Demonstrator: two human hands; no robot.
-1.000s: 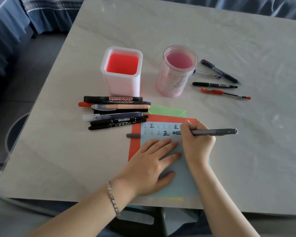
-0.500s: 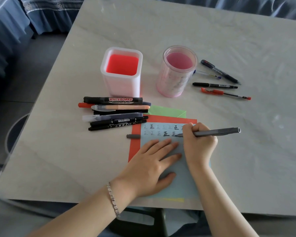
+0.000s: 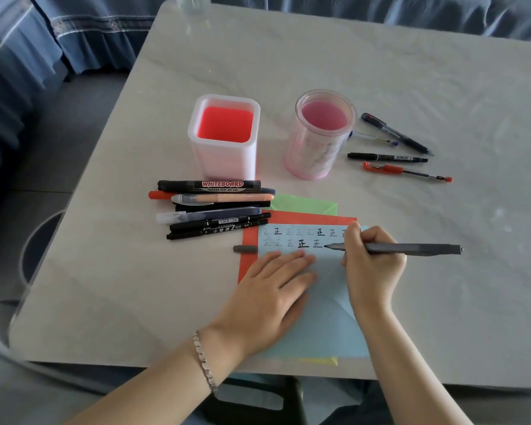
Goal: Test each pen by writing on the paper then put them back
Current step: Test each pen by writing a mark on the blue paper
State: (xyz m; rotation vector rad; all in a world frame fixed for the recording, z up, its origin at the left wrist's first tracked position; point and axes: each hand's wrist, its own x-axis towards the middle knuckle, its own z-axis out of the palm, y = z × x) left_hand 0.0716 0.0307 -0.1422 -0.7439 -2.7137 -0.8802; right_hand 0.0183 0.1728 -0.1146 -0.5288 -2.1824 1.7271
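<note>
Head view, near edge first: the left hand, a bracelet on its wrist, lay flat with straight fingers close together, pressing down the blue paper. At its 3 o'clock the right hand pinched the grey pen near the nib, barrel pointing to 3 o'clock, nib at the sheet just right of the second row's last mark; whether it touched could not be told. Two rows of "正" ran along the sheet's far edge, some bold, some faint. A yellow strip showed under the near edge, red paper and green paper under the far side. The grey cap lay at the nib's 9 o'clock, across the red sheet's edge.

At the sheet's 11 o'clock sat a pen pile; its farthest marker read "WHITEBOARD" over "MARKER PEN". A black pen bore print too small to read. Beyond, at 12 o'clock, stood a square holder and a round holder, both empty. Four loose pens lay at the round holder's 3 o'clock on the table.
</note>
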